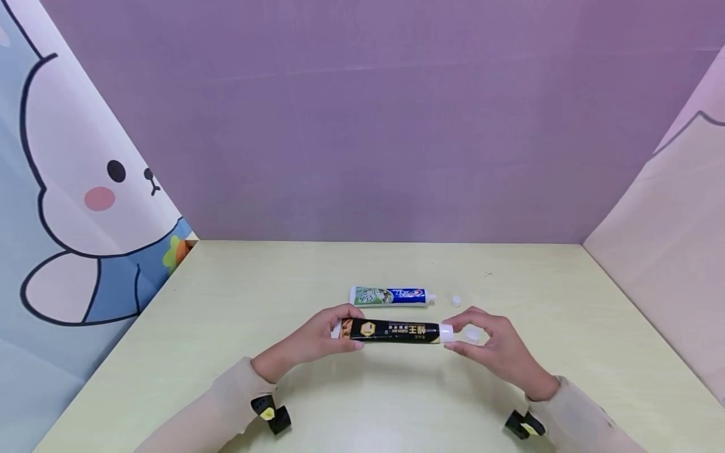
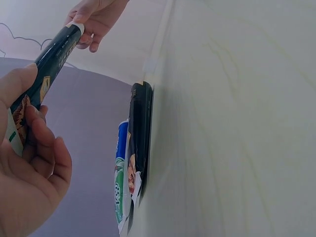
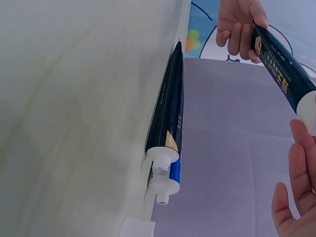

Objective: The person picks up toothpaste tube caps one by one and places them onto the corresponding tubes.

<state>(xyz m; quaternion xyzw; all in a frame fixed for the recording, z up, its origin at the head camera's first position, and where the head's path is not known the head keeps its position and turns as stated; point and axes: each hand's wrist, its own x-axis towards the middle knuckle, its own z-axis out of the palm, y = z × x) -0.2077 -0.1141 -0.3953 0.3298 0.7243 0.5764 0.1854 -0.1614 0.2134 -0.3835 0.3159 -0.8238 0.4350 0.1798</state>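
Observation:
A black toothpaste tube (image 1: 391, 331) with gold lettering is held level above the table between both hands. My left hand (image 1: 317, 336) pinches its flat tail end between thumb and fingers. The thumb and fingers of my right hand (image 1: 495, 343) grip the white cap (image 1: 447, 333) at the other end. A second black tube (image 3: 167, 103) lies on the table below, its nozzle (image 3: 161, 168) bare; the head view hides it behind the held tube. Beyond lies a blue and green toothpaste tube (image 1: 391, 296), also uncapped, its nozzle pointing right.
A small white cap (image 1: 455, 301) sits right of the blue and green tube. Close behind my right hand is a larger whitish cap (image 1: 472, 335). The pale table (image 1: 272, 270) meets a purple backdrop (image 1: 391, 138), with a cartoon-printed sheet (image 1: 73, 207) on the left.

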